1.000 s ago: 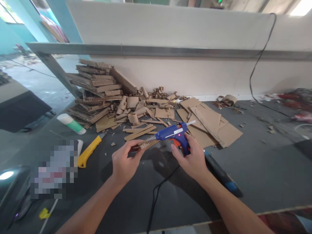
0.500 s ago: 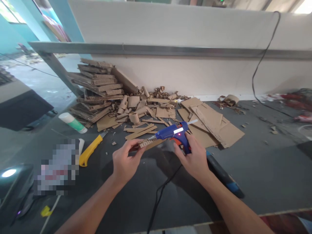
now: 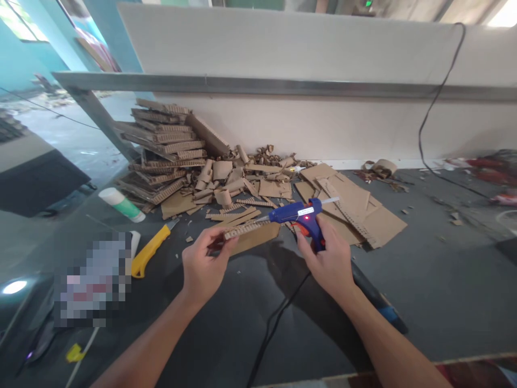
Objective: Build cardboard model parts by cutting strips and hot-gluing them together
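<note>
Between the fingers and thumb of my left hand (image 3: 205,264) is a cardboard piece (image 3: 254,240), with a ridged corrugated strip along its upper edge. My right hand (image 3: 329,253) grips a blue glue gun (image 3: 297,213) by its handle, fingers near the orange trigger. A small red light glows on the gun's side and a pale glue stick (image 3: 330,200) pokes out of its back. The nozzle points left, at the strip's upper edge; whether it touches cannot be made out. A black cord (image 3: 269,328) trails below the gun toward me.
Cardboard panels with ridged edges (image 3: 173,145) are stacked at the back left. Scraps (image 3: 226,175) lie beside them, flat sheets (image 3: 355,199) to the right. A yellow utility knife (image 3: 151,250) and a green-white tube (image 3: 121,203) lie left. A dark cylinder (image 3: 375,293) lies beside my right forearm.
The glue gun has moved right along the strip, with my right hand. The cardboard piece has shifted slightly left and now shows more of its broad face.
</note>
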The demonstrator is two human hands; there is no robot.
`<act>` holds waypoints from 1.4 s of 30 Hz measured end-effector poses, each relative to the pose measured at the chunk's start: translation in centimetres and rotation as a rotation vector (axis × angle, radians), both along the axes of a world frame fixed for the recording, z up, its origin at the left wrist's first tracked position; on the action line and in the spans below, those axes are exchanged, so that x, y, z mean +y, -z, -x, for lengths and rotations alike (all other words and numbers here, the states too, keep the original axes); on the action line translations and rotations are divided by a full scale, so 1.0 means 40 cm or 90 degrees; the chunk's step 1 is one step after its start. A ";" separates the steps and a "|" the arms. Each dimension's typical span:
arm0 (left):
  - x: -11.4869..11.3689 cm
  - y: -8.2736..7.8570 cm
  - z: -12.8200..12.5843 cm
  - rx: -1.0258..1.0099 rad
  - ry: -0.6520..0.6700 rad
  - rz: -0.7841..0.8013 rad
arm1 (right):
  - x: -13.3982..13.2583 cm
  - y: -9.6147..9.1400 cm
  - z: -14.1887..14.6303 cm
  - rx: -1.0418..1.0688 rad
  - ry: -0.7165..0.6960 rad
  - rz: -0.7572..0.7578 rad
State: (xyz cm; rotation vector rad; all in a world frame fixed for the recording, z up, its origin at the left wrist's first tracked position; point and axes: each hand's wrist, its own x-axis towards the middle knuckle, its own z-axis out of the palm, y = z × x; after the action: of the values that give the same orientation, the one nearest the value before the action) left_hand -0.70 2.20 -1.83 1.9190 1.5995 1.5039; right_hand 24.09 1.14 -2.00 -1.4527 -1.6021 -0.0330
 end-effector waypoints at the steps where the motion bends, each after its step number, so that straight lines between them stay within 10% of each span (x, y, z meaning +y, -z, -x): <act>1: 0.004 0.001 0.001 -0.034 0.006 0.035 | 0.000 -0.004 0.000 0.032 0.013 0.026; 9: 0.029 -0.005 -0.014 -0.440 0.073 0.440 | 0.005 -0.011 -0.005 0.192 0.034 0.188; 16: 0.022 -0.025 -0.028 -0.461 0.078 0.519 | 0.012 -0.001 0.000 0.136 0.061 0.210; 26: 0.015 -0.011 0.015 0.002 0.235 0.537 | 0.032 0.010 -0.023 0.351 0.032 0.247; 36: 0.065 -0.030 0.060 0.373 0.081 0.205 | 0.039 0.018 -0.014 0.371 0.009 0.243; 42: 0.102 -0.035 0.038 0.559 0.059 0.226 | 0.038 0.017 -0.008 0.439 -0.019 0.262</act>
State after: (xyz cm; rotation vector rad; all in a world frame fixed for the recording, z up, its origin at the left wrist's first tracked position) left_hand -2.23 6.28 -0.44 2.5151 1.8506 0.2529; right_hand 24.39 2.64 -2.67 -1.5119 -1.0851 0.7734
